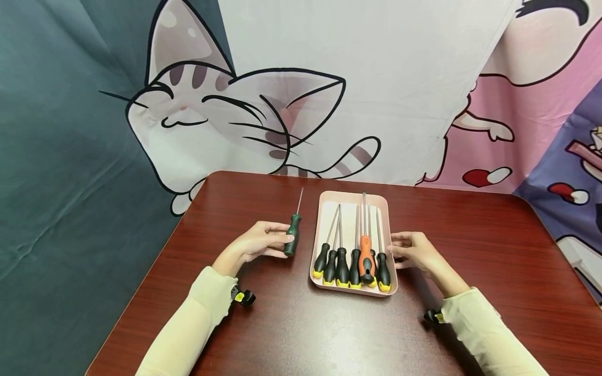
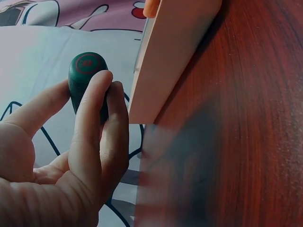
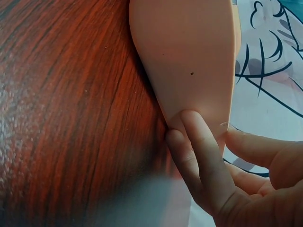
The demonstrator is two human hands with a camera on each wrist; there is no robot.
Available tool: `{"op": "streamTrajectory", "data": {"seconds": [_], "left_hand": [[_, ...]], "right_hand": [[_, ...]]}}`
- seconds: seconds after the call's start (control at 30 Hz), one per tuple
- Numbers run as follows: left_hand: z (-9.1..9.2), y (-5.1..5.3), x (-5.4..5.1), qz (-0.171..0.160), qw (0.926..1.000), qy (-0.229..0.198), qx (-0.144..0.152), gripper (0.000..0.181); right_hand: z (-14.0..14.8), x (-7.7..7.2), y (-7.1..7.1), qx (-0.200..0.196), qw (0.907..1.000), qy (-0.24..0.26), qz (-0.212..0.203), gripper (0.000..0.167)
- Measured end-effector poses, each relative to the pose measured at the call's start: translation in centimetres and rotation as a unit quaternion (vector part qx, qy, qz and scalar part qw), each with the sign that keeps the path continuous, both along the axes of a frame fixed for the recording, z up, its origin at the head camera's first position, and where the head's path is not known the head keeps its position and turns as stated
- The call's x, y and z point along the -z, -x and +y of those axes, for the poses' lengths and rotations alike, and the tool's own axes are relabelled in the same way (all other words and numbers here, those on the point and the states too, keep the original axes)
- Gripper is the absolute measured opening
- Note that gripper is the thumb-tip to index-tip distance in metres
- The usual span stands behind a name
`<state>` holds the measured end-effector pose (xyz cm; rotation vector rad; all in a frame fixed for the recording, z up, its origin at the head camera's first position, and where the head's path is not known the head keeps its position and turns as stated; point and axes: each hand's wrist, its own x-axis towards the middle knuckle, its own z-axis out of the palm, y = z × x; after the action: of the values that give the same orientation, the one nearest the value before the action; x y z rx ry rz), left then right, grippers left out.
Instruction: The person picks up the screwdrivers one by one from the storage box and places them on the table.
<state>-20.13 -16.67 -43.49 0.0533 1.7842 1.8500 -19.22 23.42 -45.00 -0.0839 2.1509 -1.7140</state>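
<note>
My left hand (image 1: 263,240) holds a screwdriver (image 1: 292,235) by its dark green handle, thumb on one side and fingers on the other. Its thin shaft points away toward the wall, left of the tray. From the left wrist, the handle's rounded end (image 2: 86,64) shows a red ring mark, and the shaft is hidden. A shallow pink tray (image 1: 352,292) holds several black-and-yellow screwdrivers (image 1: 342,266) and an orange-handled one (image 1: 366,256) lying on top. At the tray's right side, my right hand (image 1: 414,252) pinches the wall, thumb at the rim and fingertips (image 3: 191,118) against the outside.
The tray stands on a reddish-brown wooden table (image 1: 263,324). Behind the table's far edge hangs a cloth backdrop (image 1: 400,78) with cartoon drawings. Dark wrist-worn devices sit under both sleeves, the left one (image 1: 243,297) close above the tabletop.
</note>
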Motion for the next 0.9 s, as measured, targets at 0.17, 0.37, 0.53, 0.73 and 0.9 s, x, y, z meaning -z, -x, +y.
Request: {"op": "streamTrajectory", "data": {"seconds": [0.17,0.37,0.53,0.73,0.9], "left_hand": [[-0.2,-0.1,0.2,0.001,1.0000,0.001,0.002,0.055],[-0.3,-0.2,0.4,-0.001,1.0000,0.001,0.002,0.055],[-0.3,-0.2,0.7,-0.007,1.0000,0.003,-0.001,0.056],[-0.3,-0.1,1.1,-0.008,0.9999,0.007,-0.001,0.056],[-0.3,-0.1,1.5,-0.011,0.9999,0.009,0.000,0.055]], "right_hand": [[0.0,0.1,0.0,-0.001,1.0000,0.002,0.000,0.052],[0.1,0.1,0.0,-0.001,1.0000,0.005,0.000,0.052],[0.1,0.1,0.0,-0.001,1.0000,0.007,-0.001,0.052],[0.1,0.1,0.1,-0.001,0.9999,0.010,-0.006,0.053],[0.2,0.0,0.0,-0.001,0.9999,0.011,-0.008,0.053]]}}
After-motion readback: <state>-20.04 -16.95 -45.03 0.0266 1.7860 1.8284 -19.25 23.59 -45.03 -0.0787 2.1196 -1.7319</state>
